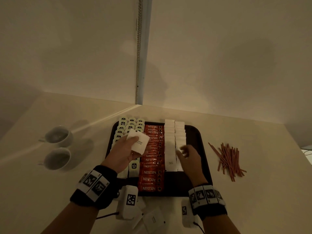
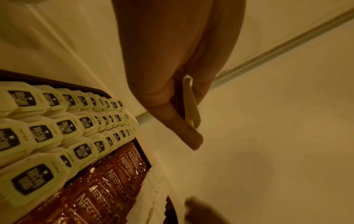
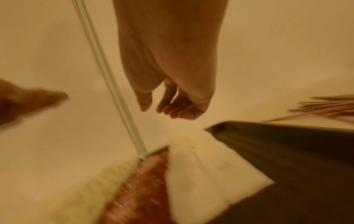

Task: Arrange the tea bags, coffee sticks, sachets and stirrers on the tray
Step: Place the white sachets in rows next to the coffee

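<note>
The small stack of white paper sugar sachets [image 1: 138, 144] pinched in my left hand [image 1: 125, 152] is loose; in the left wrist view its edges [image 2: 189, 104] sit between thumb and fingers, and I judge that a slack pinch would let them fan out and drop onto the red foil coffee sticks [image 1: 152, 159] directly below. My right hand [image 1: 190, 157] holds nothing, its fingers relaxed and slightly curled over the near end of the two white sachet rows [image 1: 174, 141] on the dark plastic tray [image 1: 197, 141]. That view is blurred, so I cannot tell whether the fingertips touch the rows. A careless brush there could, I think, knock the overlapped sachets out of line, or push them against the coffee sticks beside them.

The pale green tea bags [image 1: 130, 126] fill the tray's left side, partly under my left hand. The thin reddish-brown stirrers [image 1: 228, 159] lie in a heap on the cream bench [image 1: 261, 191], well right of the tray and apart from both hands. More white sachets [image 1: 152, 218] lie on the bench between my wrists.
</note>
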A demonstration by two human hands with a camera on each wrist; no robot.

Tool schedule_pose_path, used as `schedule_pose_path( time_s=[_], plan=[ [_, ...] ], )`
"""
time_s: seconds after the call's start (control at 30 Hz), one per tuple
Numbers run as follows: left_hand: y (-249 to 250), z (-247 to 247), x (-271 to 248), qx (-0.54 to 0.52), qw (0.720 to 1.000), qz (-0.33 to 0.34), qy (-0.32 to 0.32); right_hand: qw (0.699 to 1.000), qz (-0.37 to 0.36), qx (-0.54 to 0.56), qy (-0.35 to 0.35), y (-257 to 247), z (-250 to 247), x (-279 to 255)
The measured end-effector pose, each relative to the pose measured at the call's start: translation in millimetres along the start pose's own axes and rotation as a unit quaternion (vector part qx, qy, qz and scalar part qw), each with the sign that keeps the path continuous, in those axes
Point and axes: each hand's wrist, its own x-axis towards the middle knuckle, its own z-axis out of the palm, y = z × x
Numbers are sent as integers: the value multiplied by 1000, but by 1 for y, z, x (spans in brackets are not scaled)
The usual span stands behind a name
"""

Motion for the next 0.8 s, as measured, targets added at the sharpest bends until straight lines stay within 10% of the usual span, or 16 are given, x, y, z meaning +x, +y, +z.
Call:
schedule_pose_path(
  time_s=[0.23,0.6,0.8],
  plan=[
    [-6,11,3,163,983,50,68,971,-114,140,-154,-93,4,-8],
    [-4,8,0,147,972,157,97,852,72,461,-238,-89,7,-15],
    [2,13,2,205,948,209,129,909,17,357,-216,-91,5,-17]
  ],
)
